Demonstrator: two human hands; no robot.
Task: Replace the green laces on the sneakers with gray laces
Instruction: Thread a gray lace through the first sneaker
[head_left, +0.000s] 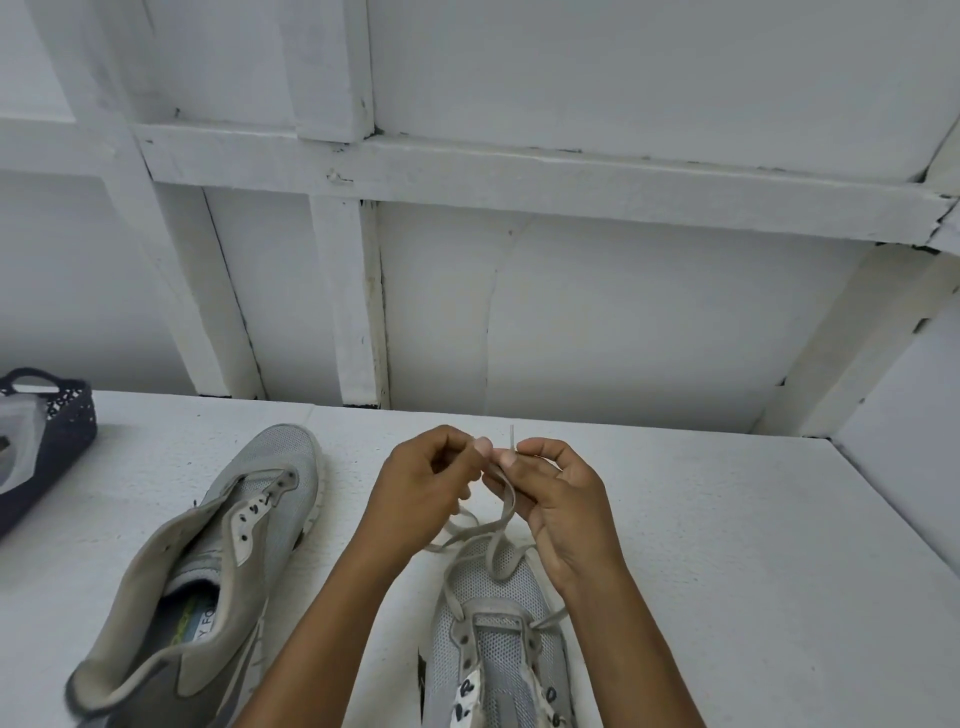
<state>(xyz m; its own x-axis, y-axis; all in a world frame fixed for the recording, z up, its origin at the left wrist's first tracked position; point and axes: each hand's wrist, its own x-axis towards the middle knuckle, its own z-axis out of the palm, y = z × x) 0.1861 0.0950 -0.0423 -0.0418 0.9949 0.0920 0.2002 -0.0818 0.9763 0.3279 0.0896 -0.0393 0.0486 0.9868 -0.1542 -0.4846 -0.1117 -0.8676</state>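
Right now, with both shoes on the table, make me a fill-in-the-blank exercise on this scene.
1. The left hand and right hand both pinch a lace coloured ____.
2. On the right sneaker, that lace passes only through the eyelets nearest the ____.
3. The left sneaker holds ____ lace.
4. A dark basket sits at the ____ edge of the table.
Missing words: gray; toe; no; left.

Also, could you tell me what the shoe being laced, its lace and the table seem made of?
Shoe: matte grey mesh fabric, fine holes across the toe. Lace: flat woven cloth, probably; it droops limply. Table: matte white, grainy surface; painted board or foam, unclear.
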